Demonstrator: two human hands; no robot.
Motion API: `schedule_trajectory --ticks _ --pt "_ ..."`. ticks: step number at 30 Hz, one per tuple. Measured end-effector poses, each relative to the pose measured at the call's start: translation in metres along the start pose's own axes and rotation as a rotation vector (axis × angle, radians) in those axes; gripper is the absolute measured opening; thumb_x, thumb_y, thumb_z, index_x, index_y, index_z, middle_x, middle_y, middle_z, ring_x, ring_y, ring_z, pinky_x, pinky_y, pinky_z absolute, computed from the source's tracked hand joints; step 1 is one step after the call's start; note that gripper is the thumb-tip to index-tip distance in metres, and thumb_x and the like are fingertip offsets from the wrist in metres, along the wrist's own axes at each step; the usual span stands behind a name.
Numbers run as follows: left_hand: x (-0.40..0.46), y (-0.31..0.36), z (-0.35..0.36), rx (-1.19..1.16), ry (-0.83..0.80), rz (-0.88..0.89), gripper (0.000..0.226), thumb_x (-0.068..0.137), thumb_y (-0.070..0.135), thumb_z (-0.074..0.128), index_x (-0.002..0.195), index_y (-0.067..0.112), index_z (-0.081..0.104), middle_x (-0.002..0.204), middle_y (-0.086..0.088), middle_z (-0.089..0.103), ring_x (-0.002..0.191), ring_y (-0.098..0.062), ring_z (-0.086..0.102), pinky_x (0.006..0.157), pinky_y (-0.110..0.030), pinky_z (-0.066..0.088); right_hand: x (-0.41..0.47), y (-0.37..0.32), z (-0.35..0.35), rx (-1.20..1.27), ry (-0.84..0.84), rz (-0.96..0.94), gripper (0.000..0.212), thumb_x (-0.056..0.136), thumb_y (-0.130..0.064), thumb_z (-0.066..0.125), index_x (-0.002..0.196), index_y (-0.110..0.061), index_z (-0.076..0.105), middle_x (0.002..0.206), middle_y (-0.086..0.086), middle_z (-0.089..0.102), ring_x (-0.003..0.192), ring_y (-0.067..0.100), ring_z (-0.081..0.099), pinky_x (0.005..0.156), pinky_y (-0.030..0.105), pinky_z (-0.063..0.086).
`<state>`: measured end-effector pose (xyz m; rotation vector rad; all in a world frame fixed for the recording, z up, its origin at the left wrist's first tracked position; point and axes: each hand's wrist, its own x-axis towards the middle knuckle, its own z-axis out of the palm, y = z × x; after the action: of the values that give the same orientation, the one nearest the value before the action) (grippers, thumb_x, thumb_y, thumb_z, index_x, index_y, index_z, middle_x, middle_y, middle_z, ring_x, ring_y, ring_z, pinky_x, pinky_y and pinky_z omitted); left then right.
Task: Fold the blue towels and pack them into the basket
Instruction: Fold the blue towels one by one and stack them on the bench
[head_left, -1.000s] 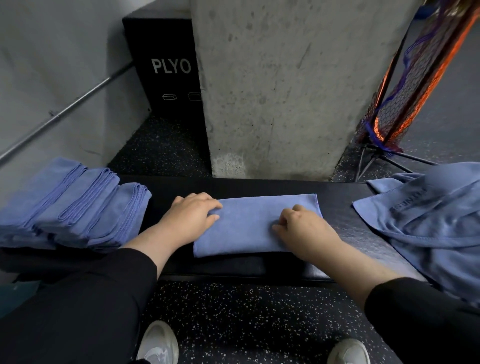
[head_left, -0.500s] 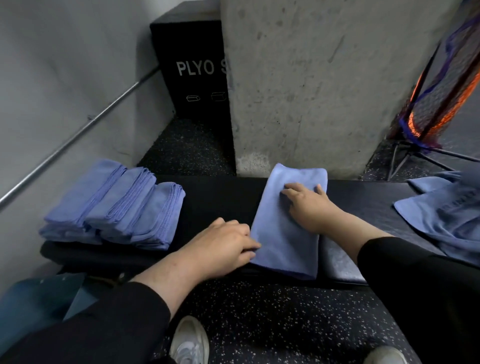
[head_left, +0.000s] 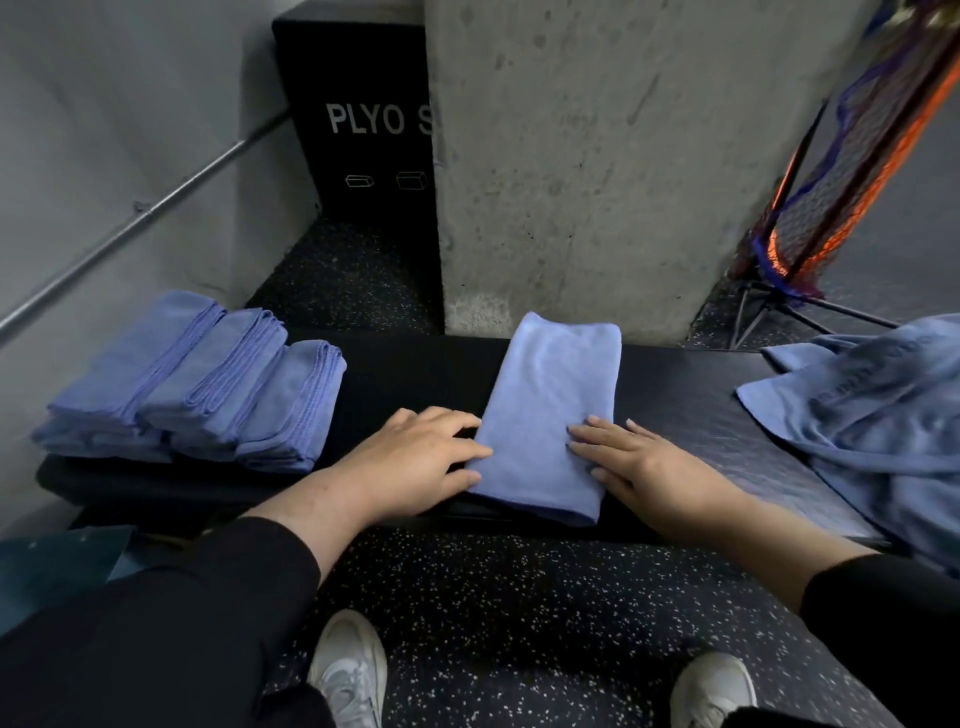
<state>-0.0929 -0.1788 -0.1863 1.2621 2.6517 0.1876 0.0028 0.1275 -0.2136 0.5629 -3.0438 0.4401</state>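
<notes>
Already folded and stacked at frame left: several towels (head_left: 192, 384); in the centre, one folded towel (head_left: 550, 415) between flat, relaxed left hand (head_left: 415, 467) and right hand (head_left: 639, 467), both grasping nothing; unfolded pile (head_left: 872, 415) waiting at right (basket unseen).

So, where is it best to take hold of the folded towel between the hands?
Probably at the near short end of the folded towel, which overhangs the bench edge. The left hand and right hand flank it, so pinch both long edges from the sides.

Soft, matt cloth on the folded towel (head_left: 550, 410); faintly glossy black padding on the bench (head_left: 691, 415); rough, pitted concrete pillar (head_left: 597, 156); speckled rubbery floor (head_left: 519, 613).
</notes>
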Motion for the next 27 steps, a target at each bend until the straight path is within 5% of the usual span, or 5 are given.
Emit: schedule_trajectory --ticks 10,15,20,23,27 --pt "0.002 0.029 0.003 0.037 -0.001 0.111 0.053 0.099 0.062 0.043 0.145 0.038 0.048 0.158 0.01 0.032 0.146 -0.009 0.022 0.12 -0.031 0.013 -0.025 -0.018 0.007 -0.103 0.011 -0.121 0.046 0.09 -0.054 0.056 0.13 -0.031 0.057 0.145 -0.012 0.049 0.144 0.009 0.037 0.111 0.044 0.038" --pt "0.011 0.041 0.006 0.043 0.012 0.152 0.062 0.094 0.07 0.042 0.146 0.037 0.045 0.155 0.013 0.035 0.144 -0.007 0.026 0.12 -0.035 0.017 -0.016 -0.03 0.002 0.048 0.172 0.011 0.026 0.099 -0.039 0.049 0.112 -0.026 0.067 0.122 -0.013 0.068 0.122 0.005 0.058 0.104 0.037 0.044" --pt "0.018 0.04 0.008 -0.062 0.137 0.071 0.043 0.094 0.051 0.06 0.132 0.032 0.056 0.139 0.016 0.047 0.135 -0.005 0.035 0.115 -0.03 0.024 -0.013 -0.031 -0.015 0.343 0.169 0.269 0.009 0.1 -0.037 0.051 0.098 -0.029 0.054 0.08 -0.004 0.067 0.076 0.013 0.061 0.072 0.038 0.05" --pt "0.02 0.031 0.005 -0.163 0.188 0.007 0.01 0.095 0.03 0.062 0.101 0.022 0.064 0.109 0.01 0.063 0.11 -0.012 0.058 0.098 -0.036 0.043 -0.016 -0.028 -0.024 0.385 0.168 0.257 0.012 0.102 -0.036 0.049 0.103 -0.026 0.055 0.086 -0.006 0.068 0.081 0.015 0.062 0.077 0.034 0.047" --pt "0.015 0.036 -0.015 -0.533 0.126 -0.13 0.018 0.096 0.026 0.06 0.081 0.018 0.058 0.069 0.012 0.057 0.063 -0.003 0.049 0.064 -0.027 0.043 -0.018 -0.03 -0.042 0.449 0.134 0.26 0.014 0.103 -0.038 0.046 0.09 -0.036 0.047 0.075 -0.015 0.062 0.071 0.005 0.057 0.068 0.026 0.045"
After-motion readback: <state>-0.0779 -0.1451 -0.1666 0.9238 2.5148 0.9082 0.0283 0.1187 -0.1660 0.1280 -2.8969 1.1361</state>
